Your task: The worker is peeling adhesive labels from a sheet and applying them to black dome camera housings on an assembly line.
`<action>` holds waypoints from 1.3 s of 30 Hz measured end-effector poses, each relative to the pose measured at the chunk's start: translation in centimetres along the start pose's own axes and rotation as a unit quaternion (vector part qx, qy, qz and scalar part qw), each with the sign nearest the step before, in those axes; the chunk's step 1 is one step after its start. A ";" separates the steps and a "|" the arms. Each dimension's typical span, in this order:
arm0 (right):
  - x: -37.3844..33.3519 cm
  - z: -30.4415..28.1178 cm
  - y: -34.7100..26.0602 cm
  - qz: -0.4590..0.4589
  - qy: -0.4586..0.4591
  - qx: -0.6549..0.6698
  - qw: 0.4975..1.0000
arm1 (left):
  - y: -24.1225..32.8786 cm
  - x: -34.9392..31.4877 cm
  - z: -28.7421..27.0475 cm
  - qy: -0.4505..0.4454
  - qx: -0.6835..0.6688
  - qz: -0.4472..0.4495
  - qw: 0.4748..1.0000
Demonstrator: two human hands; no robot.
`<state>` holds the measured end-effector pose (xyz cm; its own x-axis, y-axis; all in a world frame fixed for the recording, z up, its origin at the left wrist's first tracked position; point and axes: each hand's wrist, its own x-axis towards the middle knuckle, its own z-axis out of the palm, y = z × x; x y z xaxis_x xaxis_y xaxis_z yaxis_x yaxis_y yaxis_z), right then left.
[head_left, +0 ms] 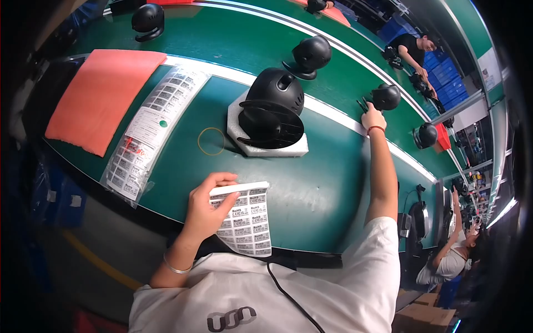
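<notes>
My left hand pinches a sheet of printed labels by its rolled white upper edge, and the sheet hangs down in front of me. Stretched far out to the right, my right hand closes on the base of a round black device on the green belt; my fingertips are partly hidden. In front of me a larger-looking black device lies tilted on a white foam block, its broad oval base toward me.
Left on the bench lie a pink foam sheet, bagged label sheets and a yellow rubber band. More black devices stand along the belt. Across it a person works; another person sits at the right.
</notes>
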<state>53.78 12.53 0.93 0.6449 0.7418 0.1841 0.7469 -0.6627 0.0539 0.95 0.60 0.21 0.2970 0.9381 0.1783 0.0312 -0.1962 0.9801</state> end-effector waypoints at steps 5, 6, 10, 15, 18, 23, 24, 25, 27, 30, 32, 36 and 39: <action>3.4 0.7 3.0 0.009 -0.066 -0.004 0.998 | -0.3 -0.3 -0.1 -0.008 0.002 -0.010 1.000; 4.5 1.4 4.5 0.011 -0.082 -0.011 0.997 | -0.1 -0.1 -0.1 -0.003 0.006 -0.007 1.000; 3.3 1.0 3.2 0.031 -0.048 -0.061 0.996 | 0.0 -0.1 -0.2 -0.011 -0.003 -0.022 1.000; -0.3 -1.6 2.5 -0.045 -0.042 -0.126 0.990 | 0.1 0.1 -0.1 -0.011 -0.011 -0.011 1.000; -3.9 -2.6 3.1 -0.090 0.017 -0.147 0.985 | 0.0 0.2 -0.3 -0.017 -0.017 0.010 1.000; -6.7 -3.1 4.1 -0.170 0.028 -0.098 0.980 | -0.4 -0.1 -0.3 -0.008 -0.041 0.005 0.999; -6.6 -2.6 4.5 -0.138 0.016 -0.106 0.985 | -0.3 -0.2 -0.3 -0.011 -0.048 0.005 0.999; -5.7 -1.8 5.1 -0.121 -0.017 -0.133 0.984 | -0.4 -0.3 -0.3 -0.014 -0.048 0.005 0.999; -5.8 -2.1 4.3 -0.057 -0.056 -0.140 0.987 | -0.4 -0.3 -0.2 -0.019 -0.045 0.014 0.999; -6.1 -2.4 5.2 -0.049 -0.041 -0.137 0.988 | -0.7 -0.4 -0.6 -0.015 -0.038 0.024 0.999; -6.5 -2.9 5.6 -0.045 -0.029 -0.130 0.990 | -0.7 -0.5 -0.5 -0.010 -0.039 0.026 0.999; -9.1 -3.8 5.6 -0.079 -0.038 -0.152 0.985 | -0.6 -0.6 -0.4 -0.001 -0.043 0.024 0.999; -13.4 -3.8 5.0 -0.092 0.004 -0.145 0.985 | -0.7 -0.6 -0.5 0.001 -0.046 0.028 0.999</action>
<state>48.31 -1.10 2.43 0.5008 0.8518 0.1534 0.7726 -0.5199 0.3644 0.32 0.33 -0.57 0.2943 0.9267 0.2339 -0.0736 -0.2220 0.9723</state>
